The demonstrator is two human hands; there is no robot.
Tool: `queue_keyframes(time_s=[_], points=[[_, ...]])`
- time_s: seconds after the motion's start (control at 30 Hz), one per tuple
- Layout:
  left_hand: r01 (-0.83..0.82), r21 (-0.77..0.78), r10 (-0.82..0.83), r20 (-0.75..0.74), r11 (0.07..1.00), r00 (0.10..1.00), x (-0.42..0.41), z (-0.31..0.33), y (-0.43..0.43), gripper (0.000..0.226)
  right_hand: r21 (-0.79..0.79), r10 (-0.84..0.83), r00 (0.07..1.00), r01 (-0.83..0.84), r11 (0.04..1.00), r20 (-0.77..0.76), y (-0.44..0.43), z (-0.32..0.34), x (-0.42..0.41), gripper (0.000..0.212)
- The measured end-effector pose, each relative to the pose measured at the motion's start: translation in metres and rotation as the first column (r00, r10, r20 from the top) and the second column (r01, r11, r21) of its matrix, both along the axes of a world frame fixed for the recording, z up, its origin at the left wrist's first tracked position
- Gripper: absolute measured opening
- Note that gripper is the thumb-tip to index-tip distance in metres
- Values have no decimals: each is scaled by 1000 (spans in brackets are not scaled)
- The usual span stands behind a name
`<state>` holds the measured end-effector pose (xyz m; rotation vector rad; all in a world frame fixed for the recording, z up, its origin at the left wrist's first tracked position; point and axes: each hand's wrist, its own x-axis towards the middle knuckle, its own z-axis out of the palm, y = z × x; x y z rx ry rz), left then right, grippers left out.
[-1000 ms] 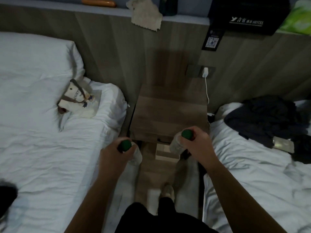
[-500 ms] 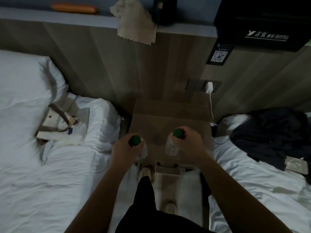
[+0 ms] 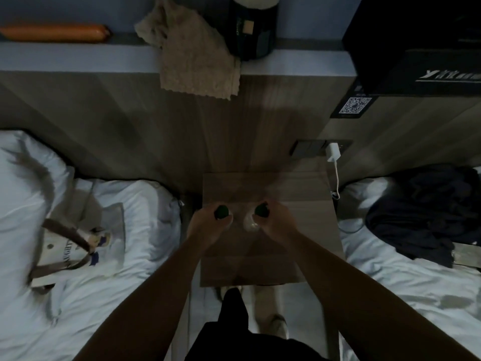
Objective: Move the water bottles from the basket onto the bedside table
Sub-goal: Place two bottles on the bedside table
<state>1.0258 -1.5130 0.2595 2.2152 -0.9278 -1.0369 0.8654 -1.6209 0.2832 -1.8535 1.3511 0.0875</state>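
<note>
The wooden bedside table stands between two beds, straight ahead of me. My left hand grips a clear water bottle with a green cap over the table's left part. My right hand grips a second green-capped clear bottle over the table's middle. Both bottles are upright and close together. Whether their bases touch the tabletop is hidden by my hands. No basket is in view.
White beds flank the table; a tote bag lies on the left bed, dark clothes on the right. A charger and cable hang at the table's right rear. The ledge above holds a cloth, dark container, black box.
I have stepped forward. Both hands carried their bottles from in front of the table's edge to over the tabletop, and the bottles came closer together.
</note>
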Motion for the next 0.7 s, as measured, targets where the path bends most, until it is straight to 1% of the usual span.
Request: queue_keyframes(time_s=[0.13, 0.17, 0.23, 0.3, 0.37, 0.4, 0.47, 0.5, 0.6, 0.7], points=[[21, 9, -21, -3, 1000, 1000, 14, -11, -15, 41, 8, -28, 998, 29, 1000, -60, -8, -13, 18, 26], [23, 11, -23, -6, 1000, 1000, 17, -14, -17, 41, 11, -34, 997, 35, 999, -62, -9, -16, 21, 24], [33, 21, -33, -5, 999, 999, 21, -18, -20, 41, 30, -64, 996, 66, 997, -59, -12, -21, 26, 13], [23, 19, -22, -25, 1000, 999, 23, -20, -22, 41, 55, -66, 996, 70, 996, -61, -15, -23, 29, 18], [5, 2, -5, -54, 1000, 999, 23, -23, -23, 37, 52, -78, 996, 81, 995, -50, -19, -23, 30, 14], [-6, 2, 6, -70, 1000, 998, 22, -26, -22, 36, 45, -80, 996, 82, 996, -42, -20, -23, 30, 17], [-33, -4, 33, -93, 999, 995, 22, -29, -21, 44, 43, -82, 995, 84, 996, -47, -19, -28, 28, 35], [-46, 3, 47, -101, 999, 994, 22, -33, -19, 48, 41, -83, 995, 86, 995, -54, -18, -27, 27, 40], [-55, 14, 56, -101, 998, 993, 21, -38, -15, 45, 31, -66, 997, 67, 997, -44, -14, -26, 23, 44], [-123, 15, 123, -84, 992, 989, 9, -29, -7, 52, 69, -38, 999, 37, 997, 4, -10, -28, 12, 49]])
